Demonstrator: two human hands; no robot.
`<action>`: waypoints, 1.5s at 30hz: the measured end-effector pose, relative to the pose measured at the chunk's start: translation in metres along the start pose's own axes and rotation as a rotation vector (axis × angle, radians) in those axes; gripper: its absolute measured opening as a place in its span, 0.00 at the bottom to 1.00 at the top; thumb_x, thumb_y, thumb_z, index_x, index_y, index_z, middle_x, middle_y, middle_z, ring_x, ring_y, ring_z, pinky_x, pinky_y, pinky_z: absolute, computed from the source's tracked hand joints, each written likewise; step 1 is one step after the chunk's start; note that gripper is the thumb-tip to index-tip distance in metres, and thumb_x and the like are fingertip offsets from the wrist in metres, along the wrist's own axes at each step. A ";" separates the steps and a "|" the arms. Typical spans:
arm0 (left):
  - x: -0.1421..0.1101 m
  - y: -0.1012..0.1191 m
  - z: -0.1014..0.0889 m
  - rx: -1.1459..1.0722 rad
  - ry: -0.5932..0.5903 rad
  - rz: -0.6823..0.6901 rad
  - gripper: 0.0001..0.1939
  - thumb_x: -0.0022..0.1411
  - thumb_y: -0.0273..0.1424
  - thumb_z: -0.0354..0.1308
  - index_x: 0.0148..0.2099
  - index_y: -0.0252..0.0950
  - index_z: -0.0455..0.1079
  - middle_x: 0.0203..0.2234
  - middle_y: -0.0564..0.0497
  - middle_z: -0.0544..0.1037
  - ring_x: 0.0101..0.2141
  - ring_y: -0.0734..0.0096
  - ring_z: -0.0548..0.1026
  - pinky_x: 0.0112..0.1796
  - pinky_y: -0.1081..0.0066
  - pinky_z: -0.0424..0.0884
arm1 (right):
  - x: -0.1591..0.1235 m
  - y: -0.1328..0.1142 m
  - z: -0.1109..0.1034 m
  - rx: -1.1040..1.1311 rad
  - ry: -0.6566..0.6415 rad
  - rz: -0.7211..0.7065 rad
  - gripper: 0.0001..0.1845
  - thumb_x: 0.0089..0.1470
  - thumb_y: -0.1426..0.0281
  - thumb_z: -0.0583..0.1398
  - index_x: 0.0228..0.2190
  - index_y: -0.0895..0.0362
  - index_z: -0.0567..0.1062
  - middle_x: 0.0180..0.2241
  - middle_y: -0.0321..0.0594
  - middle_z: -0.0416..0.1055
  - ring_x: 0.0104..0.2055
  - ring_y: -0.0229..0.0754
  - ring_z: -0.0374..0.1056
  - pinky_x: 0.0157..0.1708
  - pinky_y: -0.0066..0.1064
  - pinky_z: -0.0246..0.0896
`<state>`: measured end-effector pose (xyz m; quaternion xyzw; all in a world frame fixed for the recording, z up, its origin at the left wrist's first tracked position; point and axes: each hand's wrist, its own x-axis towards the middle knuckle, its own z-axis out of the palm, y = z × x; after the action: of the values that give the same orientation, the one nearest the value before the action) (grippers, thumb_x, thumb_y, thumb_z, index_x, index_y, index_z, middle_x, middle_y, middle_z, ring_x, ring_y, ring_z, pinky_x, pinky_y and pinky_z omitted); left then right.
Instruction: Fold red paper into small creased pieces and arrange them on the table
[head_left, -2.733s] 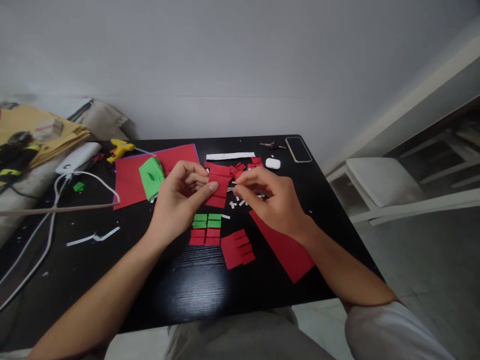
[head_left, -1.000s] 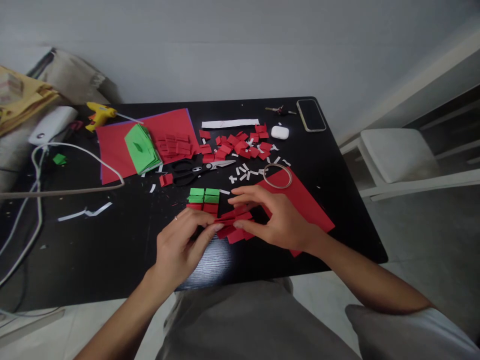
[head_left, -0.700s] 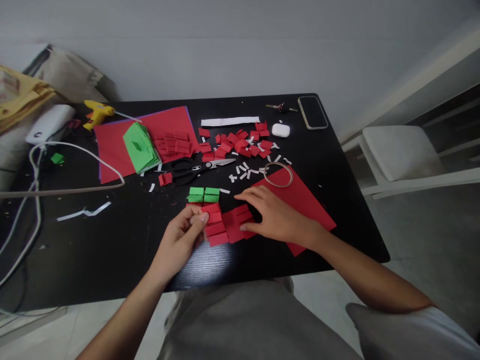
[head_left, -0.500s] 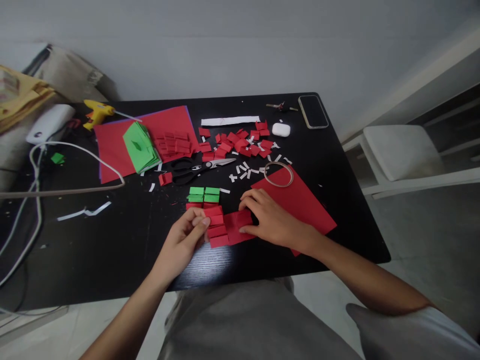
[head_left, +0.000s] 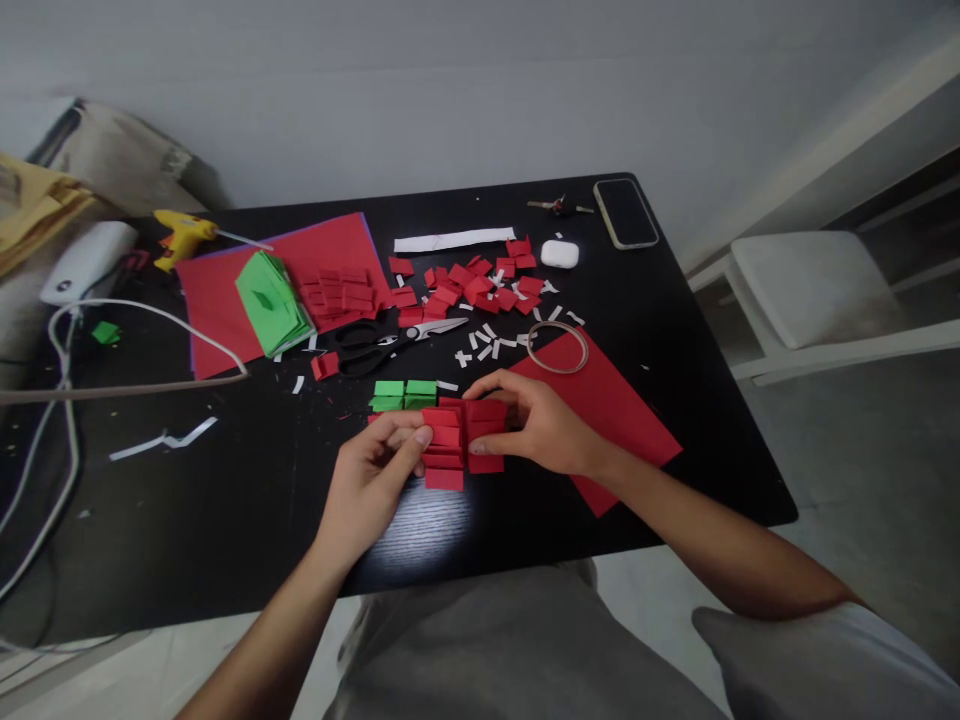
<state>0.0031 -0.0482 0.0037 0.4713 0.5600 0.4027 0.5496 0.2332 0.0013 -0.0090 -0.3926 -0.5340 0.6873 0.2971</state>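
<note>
A folded red paper piece [head_left: 444, 462] with raised flaps is held just above the table's front part. My left hand [head_left: 377, 478] pinches its left side, thumb on top. On its right side my right hand [head_left: 541, 425] is closed, the thumb lying on a red flap and the other fingers partly hidden behind the paper. Right behind my left hand lie green folded papers [head_left: 405, 393], partly covering more red paper. Black-handled scissors [head_left: 397, 342] rest farther back. Beside my right hand is a flat red sheet [head_left: 615, 420] with a tan ring [head_left: 558, 347] on it.
Small red folded pieces [head_left: 476, 285] and white paper scraps [head_left: 491, 343] lie mid-table. At left are a stack of green paper [head_left: 274, 302], a yellow glue gun [head_left: 182, 238] and a white cable [head_left: 157, 305]. A phone [head_left: 625, 213] and white earbud case [head_left: 560, 254] lie at the back right.
The right half of the red paper piece has been lifted and folded up toward the left half. My right hand has moved slightly left and up with it.
</note>
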 end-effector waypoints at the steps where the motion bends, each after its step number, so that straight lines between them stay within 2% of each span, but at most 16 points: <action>1: 0.002 -0.002 0.000 -0.009 -0.014 -0.020 0.12 0.65 0.40 0.67 0.41 0.35 0.77 0.20 0.56 0.73 0.21 0.77 0.67 0.23 0.76 0.62 | 0.001 0.001 0.000 0.014 -0.007 -0.005 0.26 0.46 0.70 0.76 0.46 0.53 0.76 0.39 0.35 0.81 0.41 0.43 0.79 0.44 0.37 0.77; 5: 0.005 -0.009 -0.002 -0.005 -0.042 -0.057 0.11 0.65 0.38 0.67 0.42 0.35 0.79 0.18 0.56 0.73 0.21 0.76 0.68 0.24 0.76 0.62 | 0.001 0.007 0.000 0.096 -0.045 0.004 0.25 0.47 0.70 0.75 0.47 0.53 0.79 0.40 0.35 0.82 0.41 0.41 0.80 0.46 0.36 0.78; 11: 0.004 -0.011 -0.002 0.014 0.008 -0.071 0.11 0.65 0.39 0.67 0.41 0.35 0.79 0.16 0.57 0.73 0.16 0.78 0.63 0.19 0.77 0.58 | 0.000 0.010 0.000 0.194 -0.050 0.010 0.24 0.48 0.70 0.75 0.48 0.54 0.79 0.39 0.36 0.83 0.41 0.42 0.81 0.45 0.36 0.80; 16: 0.003 -0.011 -0.001 0.000 0.027 -0.079 0.10 0.65 0.38 0.67 0.41 0.36 0.78 0.16 0.57 0.73 0.16 0.79 0.62 0.19 0.77 0.58 | -0.001 0.008 0.000 0.185 -0.042 0.012 0.24 0.49 0.71 0.75 0.48 0.54 0.79 0.38 0.35 0.83 0.40 0.40 0.81 0.44 0.33 0.79; 40: 0.005 -0.014 -0.001 0.049 -0.001 -0.066 0.08 0.66 0.35 0.66 0.40 0.36 0.77 0.17 0.56 0.74 0.17 0.79 0.63 0.22 0.77 0.59 | -0.001 0.010 0.004 0.133 -0.001 0.015 0.23 0.48 0.69 0.75 0.46 0.53 0.79 0.39 0.35 0.81 0.40 0.42 0.79 0.45 0.37 0.78; 45: 0.005 -0.015 -0.001 0.059 -0.006 -0.049 0.08 0.66 0.35 0.66 0.40 0.36 0.77 0.17 0.57 0.74 0.18 0.79 0.64 0.22 0.78 0.60 | -0.001 0.011 0.005 0.130 0.009 0.015 0.24 0.46 0.70 0.76 0.46 0.53 0.80 0.39 0.34 0.81 0.39 0.40 0.78 0.43 0.34 0.77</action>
<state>0.0010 -0.0469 -0.0121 0.4748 0.5814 0.3709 0.5467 0.2296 -0.0046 -0.0188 -0.3796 -0.4838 0.7210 0.3194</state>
